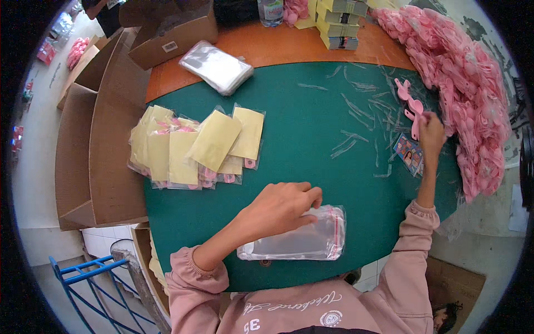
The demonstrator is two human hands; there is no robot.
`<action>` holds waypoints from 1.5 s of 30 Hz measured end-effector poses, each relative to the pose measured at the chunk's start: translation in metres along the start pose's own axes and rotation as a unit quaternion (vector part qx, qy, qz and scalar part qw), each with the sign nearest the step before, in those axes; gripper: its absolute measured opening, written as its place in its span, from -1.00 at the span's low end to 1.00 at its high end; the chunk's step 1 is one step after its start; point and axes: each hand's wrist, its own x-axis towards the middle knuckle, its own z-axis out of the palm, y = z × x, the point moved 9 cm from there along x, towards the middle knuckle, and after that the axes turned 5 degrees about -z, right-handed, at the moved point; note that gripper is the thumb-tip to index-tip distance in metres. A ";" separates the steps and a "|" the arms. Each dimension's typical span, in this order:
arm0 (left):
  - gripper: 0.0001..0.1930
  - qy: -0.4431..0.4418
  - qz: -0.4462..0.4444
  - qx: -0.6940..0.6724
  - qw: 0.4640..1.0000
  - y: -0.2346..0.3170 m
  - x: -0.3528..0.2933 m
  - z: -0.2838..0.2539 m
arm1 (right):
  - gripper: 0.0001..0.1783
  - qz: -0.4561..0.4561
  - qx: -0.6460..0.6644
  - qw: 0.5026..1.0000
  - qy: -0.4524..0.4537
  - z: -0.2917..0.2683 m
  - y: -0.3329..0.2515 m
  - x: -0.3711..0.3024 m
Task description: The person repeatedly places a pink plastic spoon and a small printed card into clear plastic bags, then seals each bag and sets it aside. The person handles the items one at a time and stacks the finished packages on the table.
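Observation:
My left hand (286, 206) hovers over a stack of clear plastic bags (295, 242) with red-lined flaps near the table's front edge. Its fingers are bent, with thumb and forefinger apart near the bags' upper edge. Out to the right, my right hand (431, 133) has its fingers closed at a pink plastic spoon (415, 127); its grip is partly hidden. Other small pink spoons (403, 89) lie just beyond that hand. Beside my right wrist, a colourful printed card (410, 154) rests on the green tabletop (289, 133).
Filled bags with cream cards (214, 139) overlap at left. A bundle of clear bags (216, 67) lies behind them. Large cardboard boxes (119, 128) border the left side. A big pink heap (467, 89) lines the right edge, near scattered clear strips (359, 114). Card stacks (340, 25) stand at the back.

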 end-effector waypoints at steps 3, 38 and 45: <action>-0.76 0.042 0.028 -0.003 0.999 0.004 -0.001 -0.004 | -0.76 -0.108 0.108 0.982 0.107 -0.037 -0.003 0.006; -0.71 0.072 -0.119 -0.506 0.851 -0.080 0.014 -0.031 | -0.82 -0.378 0.348 0.847 -0.135 -0.019 -0.190 -0.141; -0.68 0.084 -0.114 -0.467 0.873 -0.080 0.016 -0.033 | -0.84 -0.119 0.529 0.812 -0.215 -0.014 -0.156 -0.115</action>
